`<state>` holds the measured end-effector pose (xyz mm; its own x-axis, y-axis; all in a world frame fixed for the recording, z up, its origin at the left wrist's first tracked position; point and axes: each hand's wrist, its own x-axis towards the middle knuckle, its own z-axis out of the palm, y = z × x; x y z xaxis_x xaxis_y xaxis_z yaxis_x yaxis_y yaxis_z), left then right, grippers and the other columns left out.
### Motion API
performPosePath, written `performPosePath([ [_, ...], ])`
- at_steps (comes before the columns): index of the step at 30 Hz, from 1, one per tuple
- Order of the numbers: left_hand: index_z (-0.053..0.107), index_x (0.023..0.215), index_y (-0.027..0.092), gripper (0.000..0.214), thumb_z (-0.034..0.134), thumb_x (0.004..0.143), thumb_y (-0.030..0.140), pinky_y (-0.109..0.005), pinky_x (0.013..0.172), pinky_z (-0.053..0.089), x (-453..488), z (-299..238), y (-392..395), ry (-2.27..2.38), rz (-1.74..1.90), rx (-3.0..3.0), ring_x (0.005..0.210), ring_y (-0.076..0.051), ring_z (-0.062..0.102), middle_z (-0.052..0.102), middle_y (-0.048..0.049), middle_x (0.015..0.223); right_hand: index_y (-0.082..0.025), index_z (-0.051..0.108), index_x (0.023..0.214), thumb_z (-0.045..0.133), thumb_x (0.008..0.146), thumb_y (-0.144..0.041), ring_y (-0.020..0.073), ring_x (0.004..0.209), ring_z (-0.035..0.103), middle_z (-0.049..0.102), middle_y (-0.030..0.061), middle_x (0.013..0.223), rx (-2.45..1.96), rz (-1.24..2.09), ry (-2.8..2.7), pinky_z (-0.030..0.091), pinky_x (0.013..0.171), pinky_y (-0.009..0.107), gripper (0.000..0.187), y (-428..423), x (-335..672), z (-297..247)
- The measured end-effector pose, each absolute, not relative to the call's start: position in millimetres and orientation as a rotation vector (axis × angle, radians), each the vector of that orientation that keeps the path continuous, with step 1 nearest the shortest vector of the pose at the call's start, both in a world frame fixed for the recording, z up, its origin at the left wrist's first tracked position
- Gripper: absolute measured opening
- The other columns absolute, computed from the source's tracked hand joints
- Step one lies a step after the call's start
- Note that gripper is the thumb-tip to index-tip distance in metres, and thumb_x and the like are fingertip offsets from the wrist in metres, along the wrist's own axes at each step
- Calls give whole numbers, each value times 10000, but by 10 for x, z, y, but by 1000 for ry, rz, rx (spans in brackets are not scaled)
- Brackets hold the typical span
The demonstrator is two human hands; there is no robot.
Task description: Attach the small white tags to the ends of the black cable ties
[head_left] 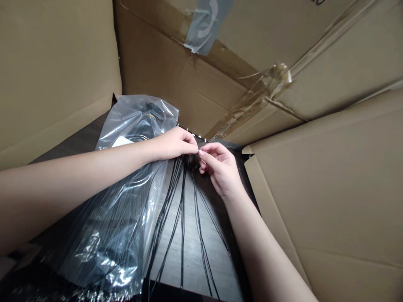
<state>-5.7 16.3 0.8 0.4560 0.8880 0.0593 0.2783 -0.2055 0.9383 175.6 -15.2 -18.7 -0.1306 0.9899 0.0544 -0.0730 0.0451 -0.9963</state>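
Black cords [182,209] hanging just below L hand [174,143], R hand [218,167], fingertips [200,152] touching

the left hand [174,143] and right hand [218,167] meet, fingers [201,153] pinched closely together.

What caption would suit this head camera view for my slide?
The left hand and right hand pinch thin black cords beside a clear plastic bag among cardboard flaps.
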Motion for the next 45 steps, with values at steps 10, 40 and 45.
performPosePath([
  [10, 734, 723, 125, 184, 641, 733, 283, -273, 649, 325, -64, -2, 162, 1015, 758, 1768, 647, -117, 488, 601, 14, 636, -196, 621, 852, 849, 693, -331, 42, 478, 488, 589, -65, 691, -1058, 1298, -1354, 455, 421, 183, 309, -150, 1778, -208],
  [40, 715, 696, 135, 177, 634, 730, 289, -271, 655, 347, -77, -19, 169, 1031, 754, 1804, 658, -126, 515, 633, 3, 664, -179, 713, 841, 878, 650, -339, 55, 474, 472, 614, -42, 639, -1118, 1253, -1328, 434, 422, 205, 299, -153, 1767, -191],
  [45, 719, 698, 138, 174, 635, 729, 287, -271, 651, 347, -82, -14, 164, 1019, 751, 1810, 658, -127, 520, 644, 0, 674, -182, 726, 844, 870, 661, -336, 56, 468, 472, 628, -36, 645, -1140, 1218, -1345, 434, 420, 210, 279, -155, 1772, -187],
])
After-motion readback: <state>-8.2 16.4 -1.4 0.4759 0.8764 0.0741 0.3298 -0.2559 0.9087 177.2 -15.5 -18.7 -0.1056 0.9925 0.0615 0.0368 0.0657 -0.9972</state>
